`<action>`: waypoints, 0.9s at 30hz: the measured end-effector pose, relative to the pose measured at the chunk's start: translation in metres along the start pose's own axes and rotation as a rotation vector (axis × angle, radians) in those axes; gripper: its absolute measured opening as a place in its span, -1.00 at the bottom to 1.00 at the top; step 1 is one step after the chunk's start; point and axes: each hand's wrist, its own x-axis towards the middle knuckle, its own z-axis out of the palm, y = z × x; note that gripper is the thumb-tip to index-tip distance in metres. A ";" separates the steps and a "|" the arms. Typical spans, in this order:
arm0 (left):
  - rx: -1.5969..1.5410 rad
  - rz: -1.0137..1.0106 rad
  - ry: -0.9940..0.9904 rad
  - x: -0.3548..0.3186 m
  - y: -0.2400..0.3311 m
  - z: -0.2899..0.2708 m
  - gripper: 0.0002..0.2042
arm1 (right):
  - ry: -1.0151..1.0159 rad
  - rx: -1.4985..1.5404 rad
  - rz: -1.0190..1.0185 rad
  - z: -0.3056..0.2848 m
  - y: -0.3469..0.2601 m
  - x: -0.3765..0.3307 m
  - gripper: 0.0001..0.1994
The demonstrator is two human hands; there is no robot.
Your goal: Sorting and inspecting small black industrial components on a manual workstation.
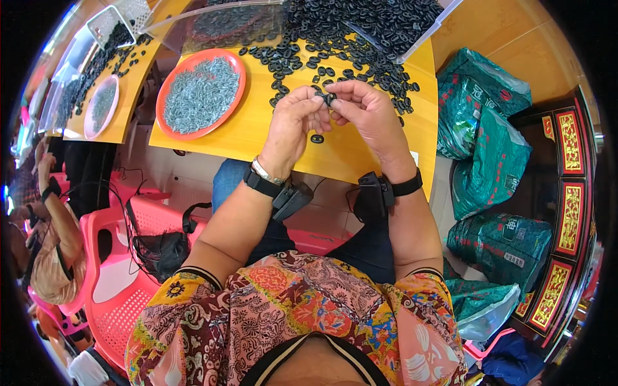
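Above the yellow table (212, 149), my left hand (294, 119) and my right hand (367, 110) meet fingertip to fingertip. Between them they pinch a small black plastic piece (329, 99), partly covered by the fingers. Both hands are closed on it. Whether a metal part is in it too, I cannot make out. Just below my fingers a loose black oval piece (317, 139) with two holes lies on the tabletop. To the left stands an orange-red plate (243, 77) heaped with small grey metal parts (203, 95), perhaps screws or pins.
A large pile of black oval pieces (360, 26) spreads across the far side, beside a clear plastic bin wall (428, 32). Green sacks (496, 161) stand right of the table. Pink chairs (122, 309) and another person (61, 251) at a second table are on the left.
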 end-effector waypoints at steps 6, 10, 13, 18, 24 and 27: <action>-0.105 0.072 -0.001 0.001 -0.001 -0.001 -0.89 | 0.027 0.029 0.016 -0.003 0.000 0.000 -0.84; -0.118 0.109 0.016 0.000 0.000 0.000 -0.89 | 0.046 0.041 -0.017 0.000 -0.001 0.001 -0.84; -0.122 0.125 0.004 0.001 -0.002 -0.002 -0.89 | 0.056 0.035 -0.057 0.001 0.002 0.002 -0.84; -0.126 0.127 0.011 0.000 -0.001 -0.001 -0.90 | 0.112 0.115 -0.007 0.003 0.010 0.005 -0.86; -0.152 0.160 0.005 0.001 -0.003 -0.001 -0.90 | 0.136 0.087 -0.040 0.000 0.015 0.006 -0.88; -0.149 0.151 0.001 0.001 -0.002 -0.004 -0.90 | 0.155 -0.022 -0.071 0.002 0.011 0.004 -0.89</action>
